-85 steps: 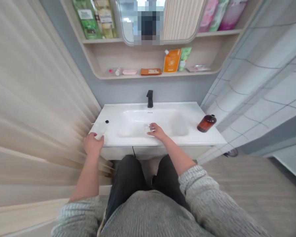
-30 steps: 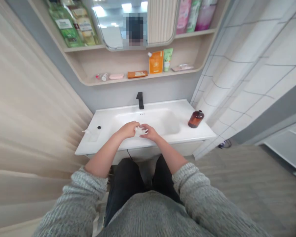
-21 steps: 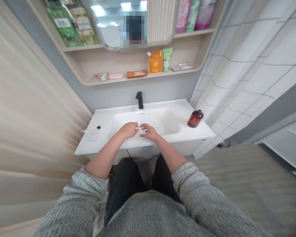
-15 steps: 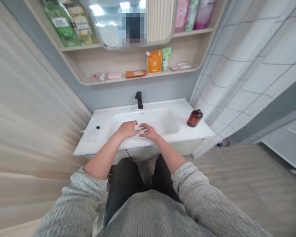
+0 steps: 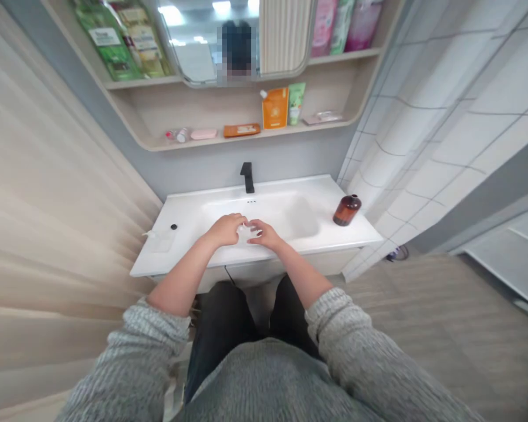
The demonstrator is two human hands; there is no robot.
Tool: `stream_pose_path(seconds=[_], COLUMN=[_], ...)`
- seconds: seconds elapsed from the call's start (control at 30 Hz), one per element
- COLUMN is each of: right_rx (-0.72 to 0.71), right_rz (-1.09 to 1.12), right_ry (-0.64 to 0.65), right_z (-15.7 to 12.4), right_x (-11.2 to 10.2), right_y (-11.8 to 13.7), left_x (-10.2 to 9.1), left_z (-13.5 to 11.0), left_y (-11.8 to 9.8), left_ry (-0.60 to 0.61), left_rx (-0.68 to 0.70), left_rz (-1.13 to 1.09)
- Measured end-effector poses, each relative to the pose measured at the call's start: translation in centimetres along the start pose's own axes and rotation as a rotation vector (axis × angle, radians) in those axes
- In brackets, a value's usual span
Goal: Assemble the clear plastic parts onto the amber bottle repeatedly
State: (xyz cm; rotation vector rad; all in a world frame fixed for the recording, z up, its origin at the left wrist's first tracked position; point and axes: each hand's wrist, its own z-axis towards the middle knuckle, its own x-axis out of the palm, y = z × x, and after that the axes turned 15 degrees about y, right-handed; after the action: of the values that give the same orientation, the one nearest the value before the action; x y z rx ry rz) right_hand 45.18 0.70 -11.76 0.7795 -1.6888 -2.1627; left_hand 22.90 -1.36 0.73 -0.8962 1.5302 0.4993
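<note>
At far left you have the pale curtain (image 5: 61,205) hanging in folds, and just past it, on the white desk (image 5: 145,264), a translucent bottle (image 5: 161,241) lies flat, its white tip pointing toward the curtain. A small black round piece (image 5: 173,227) sits just beyond it. Up on the shelf (image 5: 155,145) at this side stand a green bottle (image 5: 114,53) and a yellow one, with a pink bar (image 5: 203,134) lying on the level below.

Now in comes your left hand (image 5: 226,230), reaching over the front of the basin (image 5: 303,217), fingers curled, their tips against the left side of a clear object (image 5: 247,234). It's so small and see-through that I can't tell whether those fingers close on it or only touch it. The clear object sits right between your two hands, low over the basin's near side, with the black faucet (image 5: 247,177) standing well behind it.

On its right, here's your right hand (image 5: 266,235), and these fingers are gripping: fingertips on the far side, thumb on the near side, the clear object held in the curve.

Above, you've got an orange pouch (image 5: 275,108) leaning beside a green tube (image 5: 296,104). Further right, well apart from your fingers, the brown bottle (image 5: 347,210) stands on the desk, near the tiled wall (image 5: 405,158).
</note>
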Motion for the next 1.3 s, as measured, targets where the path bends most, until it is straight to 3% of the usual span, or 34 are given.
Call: stream_pose_path(seconds=[0.1,0.2,0.3,0.4,0.6,0.67,0.77,0.87,1.07,1.3], right_rx=[-0.014,-0.011,0.017,0.006,0.006,0.002,0.003,0.003,0.001,-0.061], right_rz=[0.037,0.050,0.020,0.028,0.045,0.045,0.038,0.054,0.090,0.400], right_ry=[-0.019,-0.018,-0.014,-0.016,-0.037,-0.030,-0.018,-0.028,-0.002,0.120], right_z=[0.0,0.1,0.2,0.2,0.3,0.3,0.3,0.3,0.2,-0.4], right_x=[0.0,0.0,0.0,0.0,0.0,0.0,-0.1,-0.1,-0.1,-1.0], right_y=[-0.1,-0.3,-0.3,-0.3,-0.5,-0.6,-0.6,-0.6,-0.3,0.4], left_x=[0.1,0.1,0.1,-0.1,-0.5,-0.5,-0.4,-0.2,0.3,1.0], left_z=[-0.1,0.1,0.2,0.2,0.5,0.7,0.7,0.3,0.1,0.6], left_y=[-0.1,-0.4,-0.4,-0.6,-1.9,-1.9,-1.2,-0.4,-0.5,-0.1], left_ry=[-0.092,-0.058,0.020,0.013,-0.058,-0.020,0.057,0.028,0.025,-0.056], left_rx=[-0.082,-0.249,-0.178,-0.110,-0.344,-0.379,-0.295,-0.171,-0.226,0.005], left_rz=[-0.024,-0.072,-0.066,-0.051,-0.104,-0.087,-0.055,-0.058,-0.090,-0.254])
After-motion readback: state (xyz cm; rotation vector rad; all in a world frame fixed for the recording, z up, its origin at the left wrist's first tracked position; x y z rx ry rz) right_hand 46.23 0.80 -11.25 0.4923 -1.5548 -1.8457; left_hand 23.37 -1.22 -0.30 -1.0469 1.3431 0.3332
